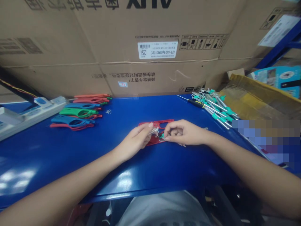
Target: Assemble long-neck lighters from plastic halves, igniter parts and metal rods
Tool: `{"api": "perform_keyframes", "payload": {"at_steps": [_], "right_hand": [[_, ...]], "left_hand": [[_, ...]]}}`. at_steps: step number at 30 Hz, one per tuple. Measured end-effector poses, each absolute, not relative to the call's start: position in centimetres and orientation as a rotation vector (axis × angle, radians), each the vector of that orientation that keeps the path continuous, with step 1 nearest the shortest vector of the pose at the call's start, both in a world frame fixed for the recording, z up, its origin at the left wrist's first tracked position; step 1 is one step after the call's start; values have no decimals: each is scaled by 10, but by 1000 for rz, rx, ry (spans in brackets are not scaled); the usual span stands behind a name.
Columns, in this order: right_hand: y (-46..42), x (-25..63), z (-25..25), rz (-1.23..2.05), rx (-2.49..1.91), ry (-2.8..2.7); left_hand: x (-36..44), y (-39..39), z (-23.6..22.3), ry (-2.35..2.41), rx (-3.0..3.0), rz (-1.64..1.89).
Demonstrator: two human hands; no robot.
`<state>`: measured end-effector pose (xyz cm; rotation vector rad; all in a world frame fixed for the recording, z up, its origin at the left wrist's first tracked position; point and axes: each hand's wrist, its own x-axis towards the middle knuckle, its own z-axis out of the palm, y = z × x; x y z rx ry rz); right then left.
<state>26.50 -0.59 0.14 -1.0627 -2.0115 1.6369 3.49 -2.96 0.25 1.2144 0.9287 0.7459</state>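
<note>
A flat red plastic piece (151, 141) with cut-out openings lies on the blue worktop (58, 150), in the middle of my view. Above it, my left hand (136, 139) pinches a small white-and-metal part (154, 131) between thumb and fingertips. My right hand (184, 132) comes in from the right, its fingertips on a small green-and-metal part (161, 136). A thin wire loop shows below it. The fingertips of both hands nearly meet, and they hide much of the red piece.
Red, green and blue plastic pieces (77, 112) lie in stacks at the left, near a white power strip (33, 116). A black-handled screwdriver (195, 103) and a heap of green-tipped metal rods (217, 108) lie at the back right. Large cardboard boxes (150, 37) stand behind the worktop.
</note>
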Motion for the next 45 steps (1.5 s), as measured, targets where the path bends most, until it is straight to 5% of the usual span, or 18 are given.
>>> {"api": "perform_keyframes", "payload": {"at_steps": [24,45], "right_hand": [[-5,263,-3,1314,-806,-2241],[-7,257,-2,1485,-843,-1948]], "left_hand": [[27,-30,4,1041,1596,566],[28,-28,7,1037,1773,550]]}}
